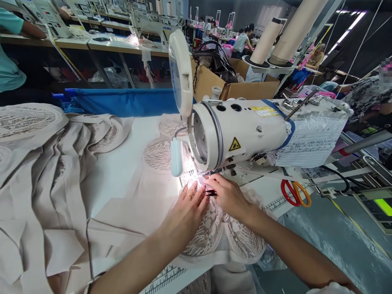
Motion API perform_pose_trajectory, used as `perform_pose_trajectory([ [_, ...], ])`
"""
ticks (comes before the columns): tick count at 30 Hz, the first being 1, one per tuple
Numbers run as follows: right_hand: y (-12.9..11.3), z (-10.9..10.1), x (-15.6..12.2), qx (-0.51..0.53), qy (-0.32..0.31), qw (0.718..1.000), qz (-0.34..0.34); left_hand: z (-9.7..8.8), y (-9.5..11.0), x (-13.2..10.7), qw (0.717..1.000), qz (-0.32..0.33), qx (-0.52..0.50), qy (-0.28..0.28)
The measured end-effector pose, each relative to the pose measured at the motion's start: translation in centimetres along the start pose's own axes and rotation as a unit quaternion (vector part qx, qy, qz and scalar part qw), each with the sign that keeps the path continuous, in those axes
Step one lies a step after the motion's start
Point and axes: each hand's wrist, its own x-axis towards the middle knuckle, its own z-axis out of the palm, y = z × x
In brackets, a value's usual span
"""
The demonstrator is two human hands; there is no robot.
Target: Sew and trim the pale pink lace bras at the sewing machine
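Note:
My left hand lies on the pale pink lace fabric, fingers stretched out just in front of the lit needle area. My right hand is closed around a small black pointed tool that looks like thread snips, its tips showing toward my left hand. The right fingertips also touch the cloth close under the head of the white sewing machine. What lies directly under the needle is washed out by the lamp glare. The lace fabric spreads over the machine bed and hangs over its front edge.
Stacked beige lace pieces cover the left of the table. Red and orange-handled scissors hang at the right. A pale green lamp stands beside the needle. Behind are a cardboard box, thread cones and a person's sleeve.

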Motion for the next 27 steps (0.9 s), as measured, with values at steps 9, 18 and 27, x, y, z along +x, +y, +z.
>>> perform_pose_trajectory([
  [9, -1.1, 0.2, 2.1, -0.103, -0.023, 0.994, 0.008, -0.9, -3.5, 0.4, 0.990, 0.015, -0.126, 0.066],
  [18, -1.9, -0.7, 1.9, -0.103, -0.001, 0.994, 0.040, -2.4, -3.9, 0.4, 0.990, -0.004, -0.129, 0.065],
  [27, -2.2, 0.8, -5.3, -0.093, 0.089, 0.990, 0.062, -1.5, -2.3, 0.1, 0.996, 0.078, -0.003, 0.053],
])
